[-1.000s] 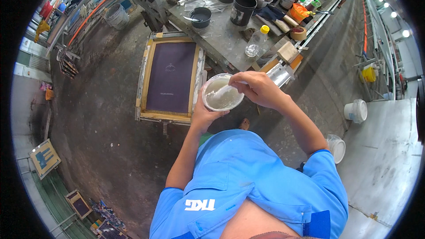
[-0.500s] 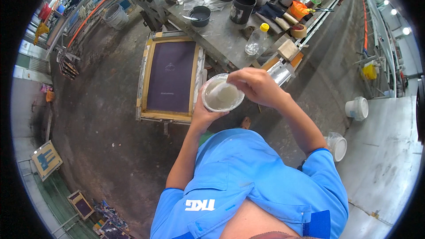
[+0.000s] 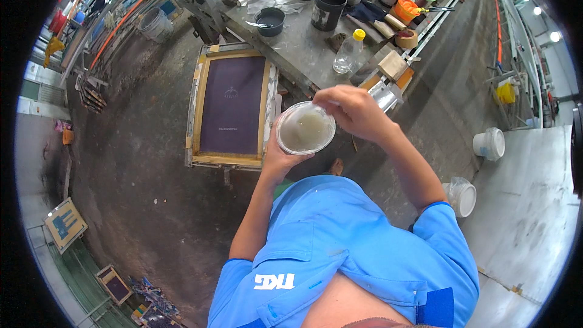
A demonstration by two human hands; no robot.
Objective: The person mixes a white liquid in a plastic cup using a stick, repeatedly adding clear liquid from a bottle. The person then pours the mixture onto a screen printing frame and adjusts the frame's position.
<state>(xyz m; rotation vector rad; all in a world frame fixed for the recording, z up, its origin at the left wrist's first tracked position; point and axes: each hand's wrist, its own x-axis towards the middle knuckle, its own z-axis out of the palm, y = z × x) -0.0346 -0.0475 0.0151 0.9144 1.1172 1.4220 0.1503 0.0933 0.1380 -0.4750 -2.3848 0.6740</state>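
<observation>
My left hand (image 3: 279, 161) is wrapped round a clear plastic tub (image 3: 302, 151), held in front of my waist. Cloudy, greyish-beige contents sit inside it. Over the tub's far right rim is my right hand (image 3: 352, 112), its fingers pinched together and pointing down into the tub. A pale, blurred shape runs from those fingers into the contents; its kind cannot be made out. Just left of the tub stands a wooden-edged printing screen (image 3: 234, 109) with dark purple mesh and small pale markings.
Ahead is a grey worktable (image 3: 297, 54) bearing a yellow-capped clear bottle (image 3: 348, 53), a shallow black bowl (image 3: 270, 21), a tall black pot (image 3: 328, 9) and several other containers. A wooden block (image 3: 393, 65) lies near its corner. White buckets (image 3: 489, 144) stand at the right.
My right hand has shifted slightly over the tub, and the pale shape under its fingers has moved and looks more blurred. The left hand keeps its hold on the tub.
</observation>
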